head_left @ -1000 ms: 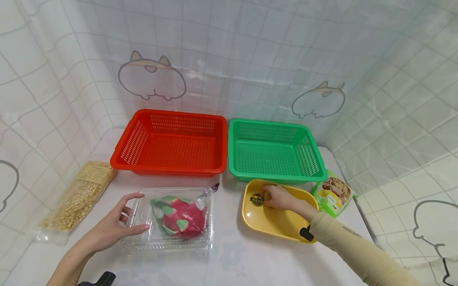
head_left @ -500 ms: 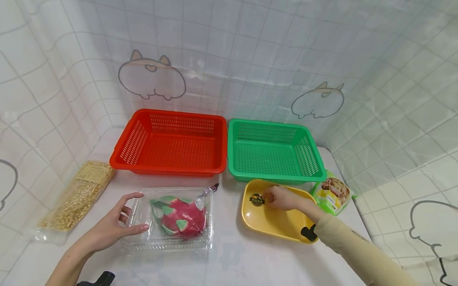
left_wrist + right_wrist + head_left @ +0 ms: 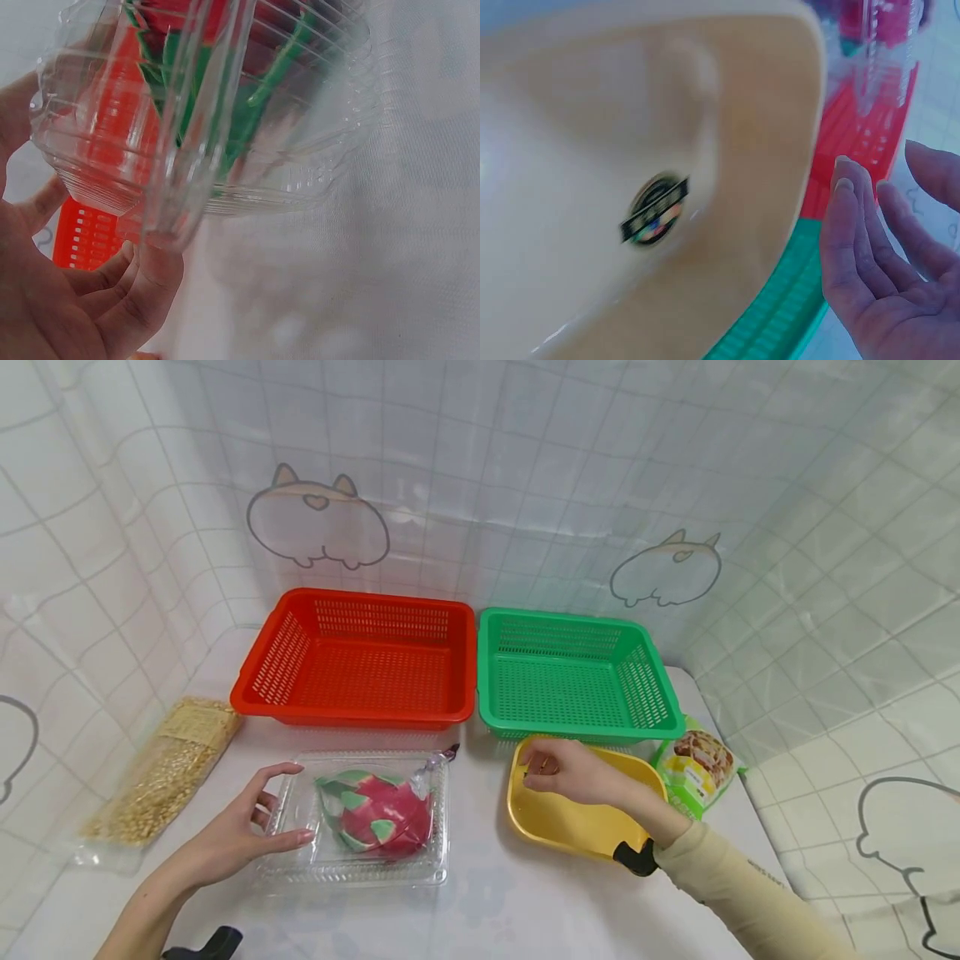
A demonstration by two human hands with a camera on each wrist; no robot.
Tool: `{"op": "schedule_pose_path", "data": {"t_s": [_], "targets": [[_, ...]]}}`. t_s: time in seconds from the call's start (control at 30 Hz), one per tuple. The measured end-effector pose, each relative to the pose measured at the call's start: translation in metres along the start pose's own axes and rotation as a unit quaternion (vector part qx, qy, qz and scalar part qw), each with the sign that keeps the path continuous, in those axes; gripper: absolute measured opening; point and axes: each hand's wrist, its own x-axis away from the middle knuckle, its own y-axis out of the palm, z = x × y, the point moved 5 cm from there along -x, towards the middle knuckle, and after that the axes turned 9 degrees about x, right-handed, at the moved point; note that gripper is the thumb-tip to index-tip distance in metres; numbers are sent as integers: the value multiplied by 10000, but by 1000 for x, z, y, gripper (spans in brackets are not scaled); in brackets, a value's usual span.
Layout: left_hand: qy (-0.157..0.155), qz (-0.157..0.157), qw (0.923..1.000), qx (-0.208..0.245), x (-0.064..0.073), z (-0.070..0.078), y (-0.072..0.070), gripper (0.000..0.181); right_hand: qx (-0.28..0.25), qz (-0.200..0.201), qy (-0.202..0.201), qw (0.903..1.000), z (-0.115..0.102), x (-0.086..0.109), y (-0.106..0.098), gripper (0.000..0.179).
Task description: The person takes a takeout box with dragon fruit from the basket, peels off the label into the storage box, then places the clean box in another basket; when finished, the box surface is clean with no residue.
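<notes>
The left hand point(image 3: 232, 831), fingers spread, touches a clear ridged box point(image 3: 360, 874) holding a pink-and-green dragon fruit point(image 3: 386, 818) on the worktop point(image 3: 495, 897). The right hand point(image 3: 581, 770), loosely spread, hovers by a glossy yellow tray point(image 3: 570, 827).

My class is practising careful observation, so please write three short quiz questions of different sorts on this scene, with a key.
1. Multiple choice: what is inside the clear, rectangular plastic box at the left hand?
a) a yellow banana
b) a pink-and-green dragon fruit
c) an orange carrot

2. True or false: the right hand, near the rounded, glossy yellow tray, is holding a spoon.

3. Short answer: what stands immediately left of the perforated green plastic basket in the head view?

Key:
1. b
2. False; no object shows in that hand.
3. The perforated red plastic basket.
</notes>
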Motion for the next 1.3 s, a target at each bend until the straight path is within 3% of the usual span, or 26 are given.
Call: {"op": "schedule_pose_path", "data": {"t_s": [0.43, 0.87, 1.3], "targets": [[5, -38, 10000, -34, 0, 1, -2, 94, -624, 411, 561, 9956, -30, -13, 19, 38], [8, -69, 10000, 31, -1, -1, 0, 95, -1323, -153, 707, 9886, -54, -36, 70, 55], [57, -59, 10000, -10, 0, 0, 0, 94, -1757, -180, 577, 9826, -66, -46, 105, 72]]}}
